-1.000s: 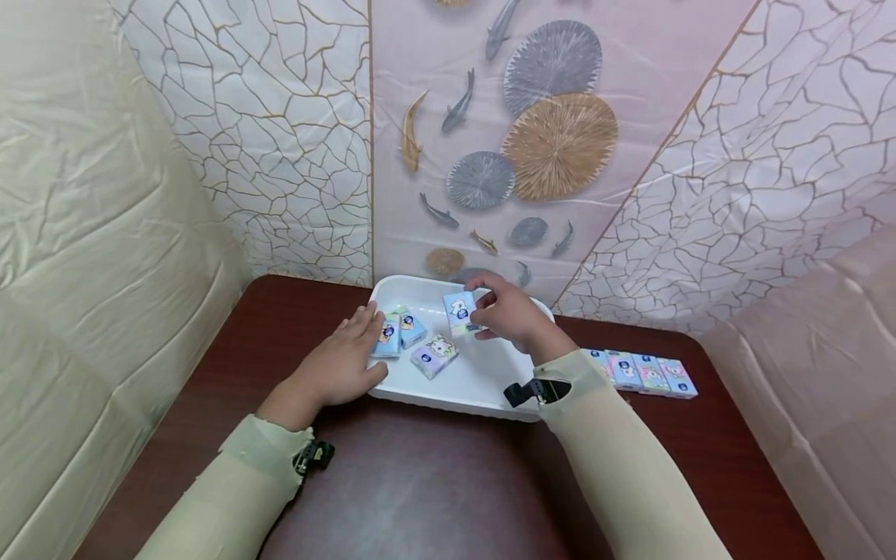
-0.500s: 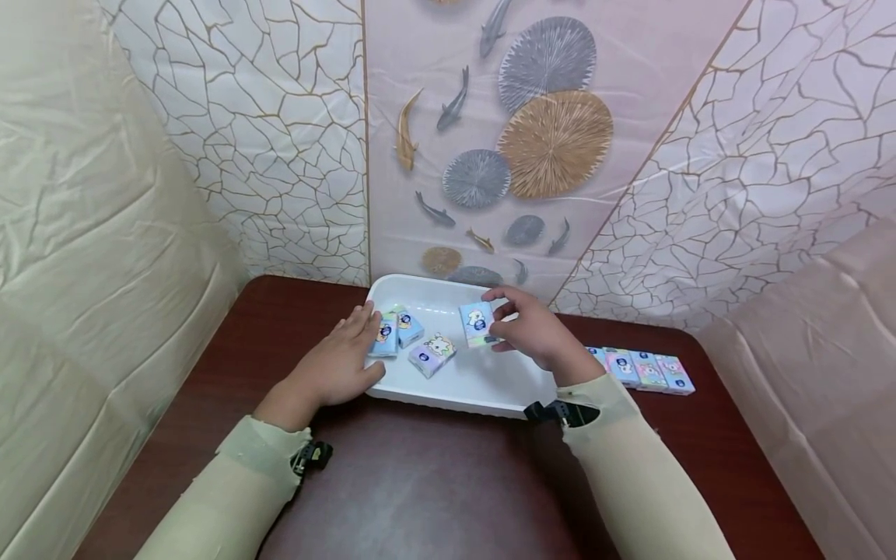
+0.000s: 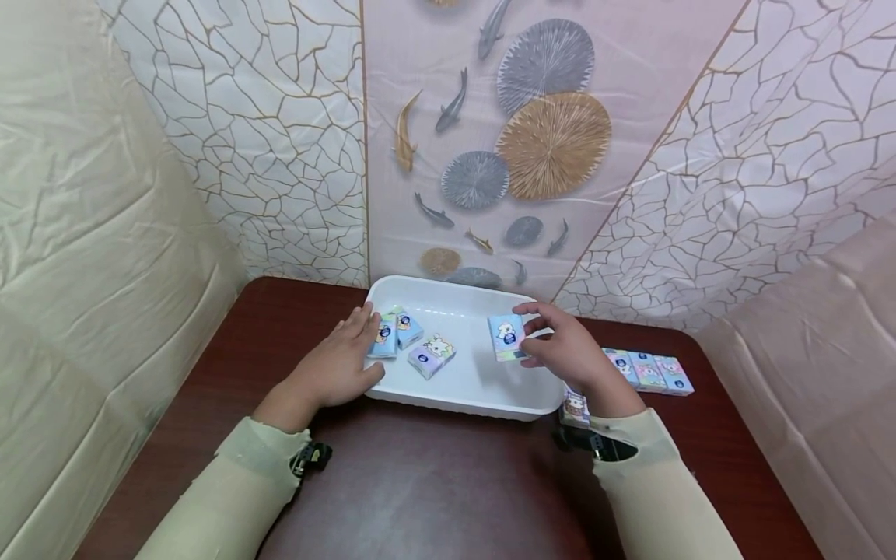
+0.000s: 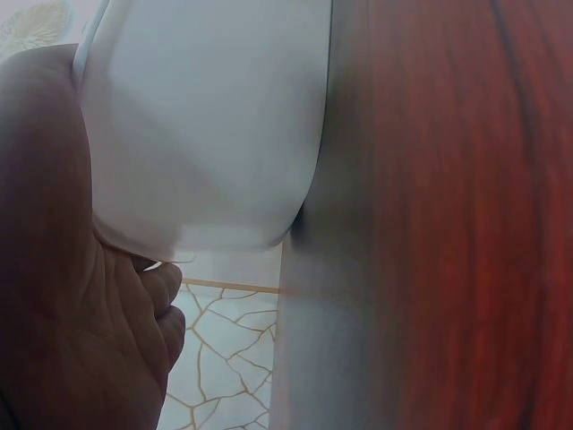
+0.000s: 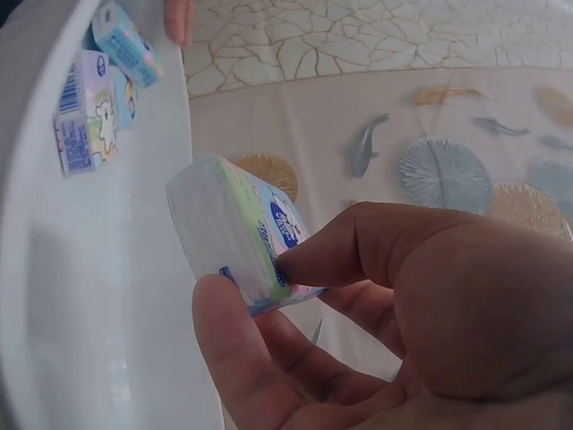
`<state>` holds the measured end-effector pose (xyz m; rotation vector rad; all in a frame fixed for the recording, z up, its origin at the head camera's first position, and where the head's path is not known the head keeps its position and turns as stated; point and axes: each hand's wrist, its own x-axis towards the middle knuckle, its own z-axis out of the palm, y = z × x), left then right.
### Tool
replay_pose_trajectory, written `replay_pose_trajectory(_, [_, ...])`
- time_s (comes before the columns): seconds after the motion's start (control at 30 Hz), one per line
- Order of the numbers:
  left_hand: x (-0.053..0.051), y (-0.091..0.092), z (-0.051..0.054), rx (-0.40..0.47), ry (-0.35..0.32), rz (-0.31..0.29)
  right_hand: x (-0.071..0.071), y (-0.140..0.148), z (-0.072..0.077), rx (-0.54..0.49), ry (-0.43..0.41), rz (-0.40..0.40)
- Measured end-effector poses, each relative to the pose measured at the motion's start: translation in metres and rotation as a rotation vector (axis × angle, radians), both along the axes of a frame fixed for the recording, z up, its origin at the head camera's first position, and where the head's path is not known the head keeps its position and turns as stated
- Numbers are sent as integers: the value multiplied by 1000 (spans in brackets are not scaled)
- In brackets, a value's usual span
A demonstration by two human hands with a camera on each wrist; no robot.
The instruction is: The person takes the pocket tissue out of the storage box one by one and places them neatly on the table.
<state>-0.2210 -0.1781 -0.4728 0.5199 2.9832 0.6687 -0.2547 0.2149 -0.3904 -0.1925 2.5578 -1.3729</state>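
Note:
A blue tissue pack [image 3: 505, 336] with a cartoon print hangs above the right part of a white plastic tray [image 3: 476, 389]. My right hand [image 3: 570, 354] pinches it between thumb and fingers; the right wrist view shows the pack [image 5: 219, 224] tilted in that grip. Lying at the tray's left end are two blue tissue packs [image 3: 409, 330] and a purple one [image 3: 432, 356]. My left hand [image 3: 329, 377] rests along the tray's left rim with its fingers extended, partly covering the nearest blue pack. In the left wrist view, the palm [image 4: 116, 331] lies against the tray's outer wall [image 4: 206, 143].
Right of the tray, a row of tissue packs [image 3: 647, 372] lies on the dark red wooden table [image 3: 420, 482], its near end hidden by my right arm. Another pack [image 3: 575, 408] sits beside the tray's right front corner. Patterned cloth [image 3: 301, 155] hangs behind the table.
My right hand has moved right and slightly nearer with the blue tissue pack, from the tray's middle toward its right end. A pack by the right front corner has come into sight. The left hand stays put.

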Motion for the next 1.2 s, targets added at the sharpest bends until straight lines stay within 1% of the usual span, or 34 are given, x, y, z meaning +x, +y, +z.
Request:
replay_pose_trajectory(0.17, [0,1,0,2,-3,4,8,8,-3,9,9,-7])
replay_pose_trajectory(0.37, [1,1,1,9,-7,0,20,20,-2,1,29,-13])
replay_pose_trajectory(0.53, [1,0,1,9,-9,-4,31,37,0,-31,38,-13])
replay_pose_trajectory(0.7, [1,0,1,4,-13,-3,41,57,0,-11,41,-43])
replay_pose_trajectory(0.87, [1,0,3,-1,-21,4,49,76,-5,5,28,-71])
replay_pose_trajectory(1.03, [2,0,2,-3,-21,10,55,97,-10,-26,16,-90])
replay_pose_trajectory(1.2, [2,1,2,2,-16,6,60,119,-21,-46,-11,-127])
